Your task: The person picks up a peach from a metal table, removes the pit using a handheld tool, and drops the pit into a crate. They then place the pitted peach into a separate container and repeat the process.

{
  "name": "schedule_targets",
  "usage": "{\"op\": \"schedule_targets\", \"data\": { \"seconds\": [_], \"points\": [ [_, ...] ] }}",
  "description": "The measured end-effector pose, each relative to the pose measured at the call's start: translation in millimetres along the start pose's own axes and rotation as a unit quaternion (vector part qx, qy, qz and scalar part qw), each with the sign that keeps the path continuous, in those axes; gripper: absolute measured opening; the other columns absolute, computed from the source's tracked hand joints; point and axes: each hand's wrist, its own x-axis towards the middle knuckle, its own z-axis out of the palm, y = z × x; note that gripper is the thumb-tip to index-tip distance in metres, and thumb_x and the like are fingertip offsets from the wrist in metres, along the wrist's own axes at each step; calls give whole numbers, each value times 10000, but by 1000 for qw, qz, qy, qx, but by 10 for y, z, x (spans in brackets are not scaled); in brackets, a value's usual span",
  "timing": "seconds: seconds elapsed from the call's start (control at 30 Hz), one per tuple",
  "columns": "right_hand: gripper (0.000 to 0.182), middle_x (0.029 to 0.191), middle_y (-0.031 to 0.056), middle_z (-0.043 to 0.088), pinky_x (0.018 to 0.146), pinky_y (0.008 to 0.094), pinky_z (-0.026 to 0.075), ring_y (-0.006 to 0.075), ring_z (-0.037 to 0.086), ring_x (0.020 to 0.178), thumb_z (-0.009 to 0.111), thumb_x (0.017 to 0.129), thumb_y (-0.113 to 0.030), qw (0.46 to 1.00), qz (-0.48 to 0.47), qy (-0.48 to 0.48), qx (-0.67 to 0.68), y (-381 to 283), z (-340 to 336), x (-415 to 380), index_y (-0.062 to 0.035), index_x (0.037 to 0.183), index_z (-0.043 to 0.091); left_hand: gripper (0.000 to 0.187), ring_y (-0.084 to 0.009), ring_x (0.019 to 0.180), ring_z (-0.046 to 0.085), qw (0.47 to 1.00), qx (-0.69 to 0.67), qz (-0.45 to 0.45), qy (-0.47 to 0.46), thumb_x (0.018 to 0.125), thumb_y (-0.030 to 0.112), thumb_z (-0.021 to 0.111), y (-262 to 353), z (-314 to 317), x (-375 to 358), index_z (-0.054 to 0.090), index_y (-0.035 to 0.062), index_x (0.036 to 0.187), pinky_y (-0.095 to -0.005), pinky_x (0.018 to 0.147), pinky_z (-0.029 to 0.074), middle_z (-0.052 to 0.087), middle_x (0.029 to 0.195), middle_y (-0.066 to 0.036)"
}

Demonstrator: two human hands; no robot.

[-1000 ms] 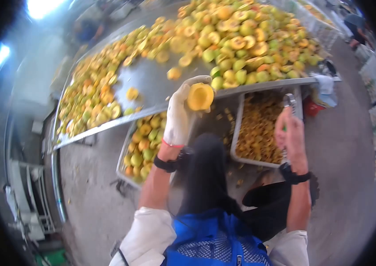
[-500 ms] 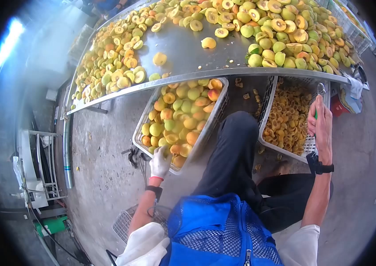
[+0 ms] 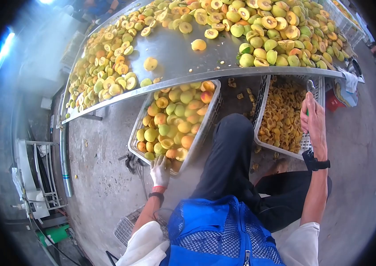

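Note:
My left hand (image 3: 159, 173), in a white glove, is at the near edge of a plastic crate (image 3: 133, 153), its fingers curled over the rim beside the fruit. Yellow, green and orange peach-like fruit (image 3: 177, 113) fills this crate. My right hand (image 3: 314, 119), bare, is closed around a green-handled pitting tool (image 3: 310, 85) with a rounded metal tip that points up. It hovers over the right side of a second crate (image 3: 276, 152), which contains many brownish-orange scooped-out fruit pieces (image 3: 281, 117).
A metal table (image 3: 174, 53) with halved fruit (image 3: 281, 33) heaped at its left and right stretches across the front. My bent knee (image 3: 236, 128) lies between the crates. A white cloth (image 3: 350, 82) hangs at the table's right corner. Fruit scraps dot the floor.
The fruit in the left crate, blurred before, now looks still and sharp. My left hand stays at the crate's near edge. The view has shifted slightly; my right hand keeps the tool raised.

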Motion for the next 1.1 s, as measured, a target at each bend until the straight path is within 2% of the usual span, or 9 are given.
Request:
{"op": "schedule_targets", "data": {
  "seconds": [0.2,0.3,0.37,0.4,0.5,0.57,0.8,0.87,1.1],
  "points": [
    [484,555,-91,339,369,213,259,12,307,405,479,1085,-535,1000,-17,12,9,-3,-45,35,-152,791,451,301,-382,1229,613,999,-40,-15,-13,898,141,670,-10,-190,108,727,7,1161,-461,1091,448,688,1282,-182],
    [365,578,-36,482,386,267,308,87,457,441,533,1088,-354,972,78,-59,212,87,-210,103,-110,817,553,295,-400,1191,635,996,-58,-49,42,886,64,634,-81,-295,205,727,-1,1158,-460,1044,491,686,1268,-219],
    [230,703,6,574,542,311,432,128,559,597,534,1081,-230,973,-177,-15,-144,307,-170,159,-57,991,655,332,-397,1174,651,991,-104,-42,72,877,13,609,203,-563,562,710,-10,1192,-455,1008,519,675,1269,-251],
    [250,684,39,546,571,337,437,162,528,587,553,1070,-238,1000,-24,-10,-9,-75,-33,-64,-36,956,645,329,-386,1193,647,992,-91,-29,77,892,18,617,328,-651,798,698,-22,1208,-441,1018,517,672,1277,-244],
    [322,669,61,524,595,348,437,175,508,592,554,1069,-298,999,-38,7,-3,-57,16,-27,-25,913,627,320,-360,1203,648,982,-128,12,136,930,30,651,904,-871,1505,684,-7,1247,-418,1028,511,662,1312,-217],
    [384,655,-84,429,411,202,291,7,391,484,517,1106,-381,997,-78,-19,-22,-28,40,19,-114,832,496,316,-349,1197,655,970,-191,43,145,935,46,662,1389,-1064,1988,688,4,1248,-406,1023,515,668,1310,-203],
    [392,697,-48,449,498,227,350,34,410,587,526,1102,-365,991,-121,-20,-61,-46,88,91,-76,839,494,296,-327,1143,691,944,-265,139,142,945,157,676,2551,-1197,3499,719,65,1223,-391,985,536,694,1288,-157],
    [394,702,-35,458,521,245,365,47,416,603,529,1099,-353,986,-141,-15,-86,-37,87,123,-58,841,492,332,-350,1136,688,978,-175,89,75,933,237,666,2671,-1154,3842,724,61,1209,-406,984,536,691,1289,-169],
    [409,706,-15,489,567,269,400,68,455,633,542,1083,-368,969,-212,-14,-128,125,-18,260,-34,850,523,395,-369,1102,692,991,-70,90,71,907,296,614,2823,-945,4705,724,84,1222,-442,962,542,693,1257,-196]
  ]
}}
